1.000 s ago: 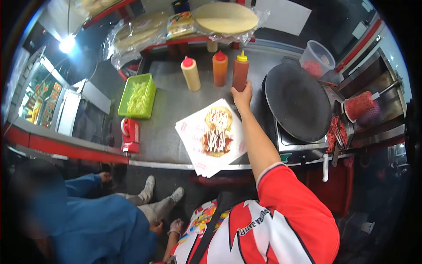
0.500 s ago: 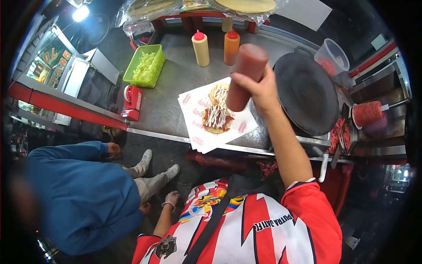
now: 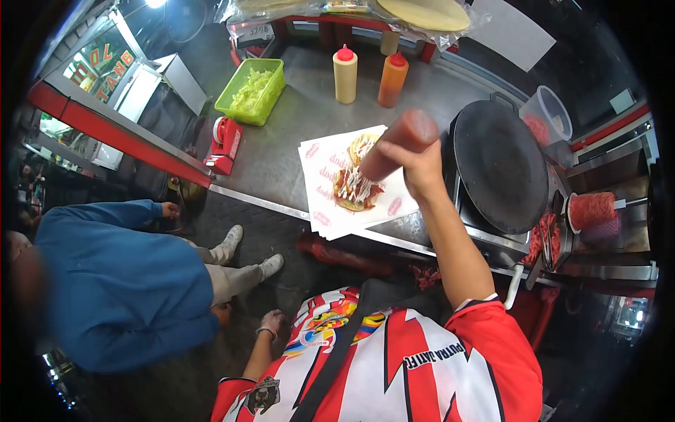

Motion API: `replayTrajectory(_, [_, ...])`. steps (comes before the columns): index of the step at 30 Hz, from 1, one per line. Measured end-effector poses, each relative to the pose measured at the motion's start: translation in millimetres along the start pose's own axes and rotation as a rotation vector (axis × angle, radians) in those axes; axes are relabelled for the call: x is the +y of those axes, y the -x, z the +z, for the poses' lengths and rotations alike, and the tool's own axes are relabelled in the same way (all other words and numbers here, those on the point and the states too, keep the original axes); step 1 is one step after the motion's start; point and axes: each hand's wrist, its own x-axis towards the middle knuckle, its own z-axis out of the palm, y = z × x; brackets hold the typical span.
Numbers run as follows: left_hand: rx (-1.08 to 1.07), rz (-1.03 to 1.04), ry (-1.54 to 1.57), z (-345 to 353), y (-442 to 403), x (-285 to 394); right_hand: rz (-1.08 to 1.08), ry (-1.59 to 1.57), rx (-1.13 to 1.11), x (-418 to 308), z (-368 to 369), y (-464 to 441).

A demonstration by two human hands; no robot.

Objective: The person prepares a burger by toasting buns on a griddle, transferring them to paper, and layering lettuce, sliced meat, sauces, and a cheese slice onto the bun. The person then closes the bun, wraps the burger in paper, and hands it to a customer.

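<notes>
My right hand [image 3: 420, 167] is wrapped round a dark red sauce bottle [image 3: 404, 143], tipped upside down over the food. Beneath it lies an open bun [image 3: 355, 193] with meat and white sauce, on a stack of printed white papers [image 3: 327, 204]. The bottle's tip is hidden against the food. Low beside my body hangs my left hand [image 3: 271, 321], which seems to wear a clear glove; its fingers are too small to read. A cream bottle [image 3: 345, 76] and an orange bottle [image 3: 392, 81] stand upright behind the papers.
A green basket [image 3: 274, 95] of shredded lettuce and a red device [image 3: 225, 146] are on the left. At right are a black griddle [image 3: 499, 167], a clear tub [image 3: 552, 116] and a meat cone [image 3: 590, 211]. A person in blue [image 3: 126, 281] stands at left.
My right hand has lifted the dark red bottle from the counter, turned it over and brought it above the bun. The view has shifted.
</notes>
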Motion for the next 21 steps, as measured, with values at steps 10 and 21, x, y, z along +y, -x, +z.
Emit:
replayTrajectory(10, [0.053,0.082,-0.224,-30.7,14.7,76.1,-0.043,-0.008,-0.014,-22.8,-5.7,6.5])
replayTrajectory(21, [0.035,0.087,-0.209,-34.1,-12.5,43.1,-0.166,0.007,0.114,-40.3,-2.3,-43.2])
